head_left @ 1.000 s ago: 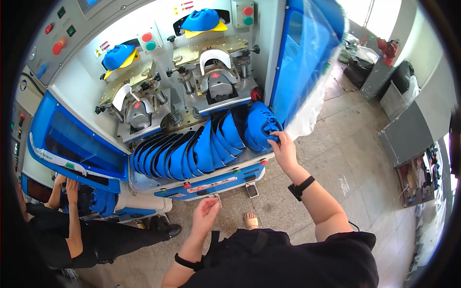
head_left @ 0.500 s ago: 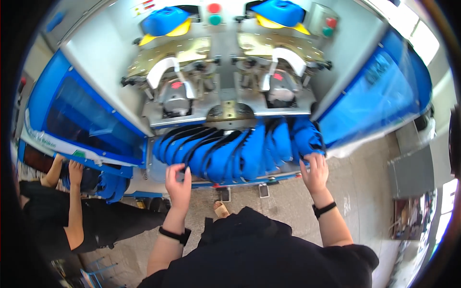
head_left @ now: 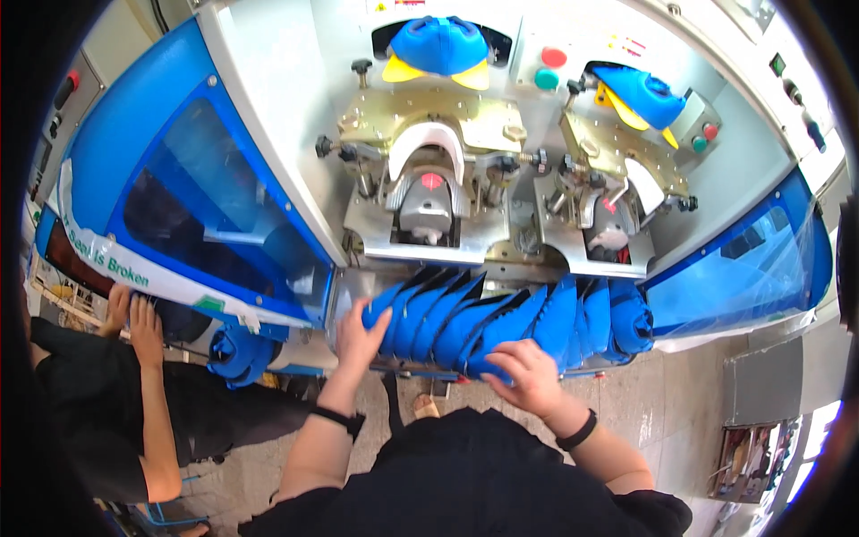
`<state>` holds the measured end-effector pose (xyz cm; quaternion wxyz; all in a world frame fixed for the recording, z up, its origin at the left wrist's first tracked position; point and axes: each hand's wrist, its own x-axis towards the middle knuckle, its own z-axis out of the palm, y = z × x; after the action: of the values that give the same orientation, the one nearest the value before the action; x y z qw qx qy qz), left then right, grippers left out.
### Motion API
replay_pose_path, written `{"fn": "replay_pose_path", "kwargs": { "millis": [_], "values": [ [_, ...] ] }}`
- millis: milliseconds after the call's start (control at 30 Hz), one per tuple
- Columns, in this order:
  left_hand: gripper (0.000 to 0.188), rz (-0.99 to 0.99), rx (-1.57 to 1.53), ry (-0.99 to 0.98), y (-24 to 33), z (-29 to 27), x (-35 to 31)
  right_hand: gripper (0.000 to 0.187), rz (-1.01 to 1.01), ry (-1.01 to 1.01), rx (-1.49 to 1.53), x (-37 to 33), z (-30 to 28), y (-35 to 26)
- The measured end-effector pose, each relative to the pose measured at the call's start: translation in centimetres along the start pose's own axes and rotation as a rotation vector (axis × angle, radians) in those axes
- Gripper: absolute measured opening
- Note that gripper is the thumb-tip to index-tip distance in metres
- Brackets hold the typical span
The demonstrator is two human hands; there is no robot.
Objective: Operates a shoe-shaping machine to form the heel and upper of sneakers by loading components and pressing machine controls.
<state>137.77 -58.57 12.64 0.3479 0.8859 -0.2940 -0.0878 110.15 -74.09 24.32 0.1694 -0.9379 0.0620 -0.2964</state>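
Blue caps stand nested in a long row on the machine's front ledge. My left hand is at the row's left end, thumb and fingers apart, with the fingertips at the outermost cap; whether they touch it I cannot tell. In front of the row's middle is my right hand, its fingers slightly bent and apart, nothing held in it. Behind the row are two press stations, each with a grey rounded form and a white curved band above it.
Two blue caps with yellow brims rest at the back of the machine. Red and green buttons sit between them. Blue side panels with windows flank the opening. Another person stands at left beside more blue caps.
My right hand has left the row's right end and moved left to its middle front. My left hand stays at the left end. The view has shifted toward the left station.
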Motion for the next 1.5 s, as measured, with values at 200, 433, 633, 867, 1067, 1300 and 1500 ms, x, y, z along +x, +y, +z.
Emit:
{"fn": "replay_pose_path", "kwargs": {
  "millis": [200, 433, 633, 867, 1067, 1300, 1500],
  "values": [
    [0.06, -0.186, -0.093, -0.144, 0.1, -2.8, -3.1, 0.032, -0.174, 0.209, -0.08, 15.2, 0.6, 0.6],
    [0.058, -0.028, 0.209, -0.021, 2.5, -4.9, -3.8, 0.052, -0.046, 0.391, -0.225, 37.3, -3.5, 9.9],
    [0.028, 0.253, -0.579, -0.078, 4.8, -5.8, -3.0, 0.046, 0.119, 0.324, -0.214, 35.0, -1.8, 6.3],
    [0.04, -0.126, -1.449, -0.616, 7.1, -4.3, -0.5, 0.035, -0.063, 0.174, -0.202, 12.1, 6.8, -1.0],
    [0.046, -0.291, -1.582, -0.654, 7.5, -0.9, -0.1, 0.036, 0.148, 0.073, -0.133, 10.3, 6.9, -2.0],
    [0.025, -0.293, -1.521, -0.541, 8.9, -1.6, 1.4, 0.065, 0.047, 0.188, -0.169, 16.0, 6.0, -0.8],
    [0.025, -0.341, -1.428, -0.508, 8.1, -2.0, 1.9, 0.062, 0.19, -0.024, -0.039, 16.1, 8.0, -0.2]
  ]
}}
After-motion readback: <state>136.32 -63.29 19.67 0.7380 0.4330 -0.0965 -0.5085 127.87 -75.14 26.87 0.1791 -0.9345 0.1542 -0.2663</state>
